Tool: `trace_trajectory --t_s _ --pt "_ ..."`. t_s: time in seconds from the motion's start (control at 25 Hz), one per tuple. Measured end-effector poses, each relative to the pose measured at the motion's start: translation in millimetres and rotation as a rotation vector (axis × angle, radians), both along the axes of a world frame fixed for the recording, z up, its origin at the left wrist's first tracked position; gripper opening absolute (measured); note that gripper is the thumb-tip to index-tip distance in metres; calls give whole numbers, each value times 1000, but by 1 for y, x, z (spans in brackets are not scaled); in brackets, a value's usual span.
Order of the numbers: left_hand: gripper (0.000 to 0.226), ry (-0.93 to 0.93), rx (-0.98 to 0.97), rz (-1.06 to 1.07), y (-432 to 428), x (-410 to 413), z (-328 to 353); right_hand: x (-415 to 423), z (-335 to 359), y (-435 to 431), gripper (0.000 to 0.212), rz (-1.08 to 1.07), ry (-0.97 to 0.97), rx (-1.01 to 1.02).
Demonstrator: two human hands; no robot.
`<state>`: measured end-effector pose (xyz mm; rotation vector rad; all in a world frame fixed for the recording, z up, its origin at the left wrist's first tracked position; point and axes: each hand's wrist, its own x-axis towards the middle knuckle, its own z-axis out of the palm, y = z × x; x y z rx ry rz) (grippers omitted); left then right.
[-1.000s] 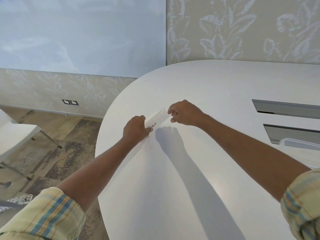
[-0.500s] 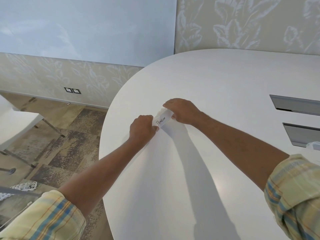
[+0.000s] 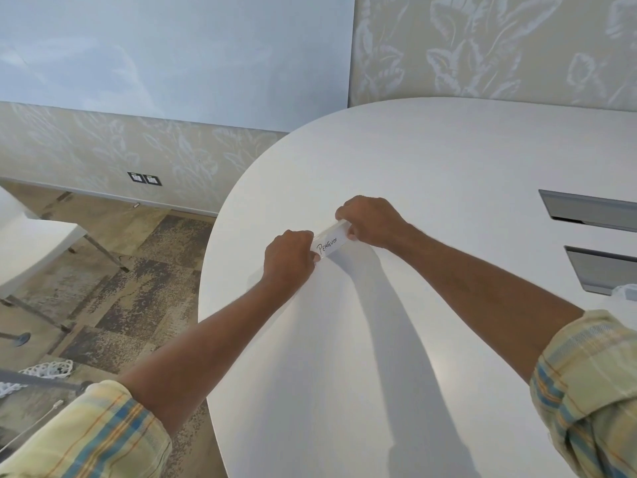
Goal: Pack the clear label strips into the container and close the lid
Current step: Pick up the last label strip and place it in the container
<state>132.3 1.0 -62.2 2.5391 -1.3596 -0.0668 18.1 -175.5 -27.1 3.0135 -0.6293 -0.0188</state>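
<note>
We see one clear label strip [image 3: 330,242], hand-lettered PENGUIN, held between both hands over the near left part of the white surface [image 3: 431,160], close to its rounded edge. The left grip [image 3: 289,257] is curled and pinched on the strip's lower left end, and the right grip [image 3: 370,220] is curled and pinched on its upper right end, so the strip runs slantwise between them. We cannot tell whether the strip lies on the surface or is raised just off it. Both arms reach well forward, with plaid sleeves rolled at the bottom corners of the view. As for progress, we judge that this strip is in hand but not yet packed. No open container shows anywhere near the hands, and we see no other strips, loose or stowed. At the far right edge, just beside the lower of two recessed slots [image 3: 586,210], a pale translucent shape [image 3: 625,291] peeks in. It may be the container or its lid, but too little of it shows for us to say. On that reading, what is left is to carry this strip well to the right, lay it inside, deal with any further strips out of view, and shut the lid. How many strips are already in, we cannot judge from here.
</note>
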Motion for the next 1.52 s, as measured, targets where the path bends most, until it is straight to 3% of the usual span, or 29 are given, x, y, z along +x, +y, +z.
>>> trace_trajectory --t_s 0.28,0.44,0.8,1.2,1.52 --pt "17 -17 5 -77 4 -11 14 -29 15 2 32 -60 -8 88" --pt "6 20 2 -135 4 -18 27 -55 28 6 33 -106 -40 128" --pt "45 10 -48 -302 -10 -61 62 -137 66 12 32 -226 -109 133" --pt "33 -27 -68 -533 -43 -157 111 -262 104 9 34 -412 -218 129" --pt "42 7 -89 -680 -81 -250 132 -373 122 0 38 -561 -244 94"
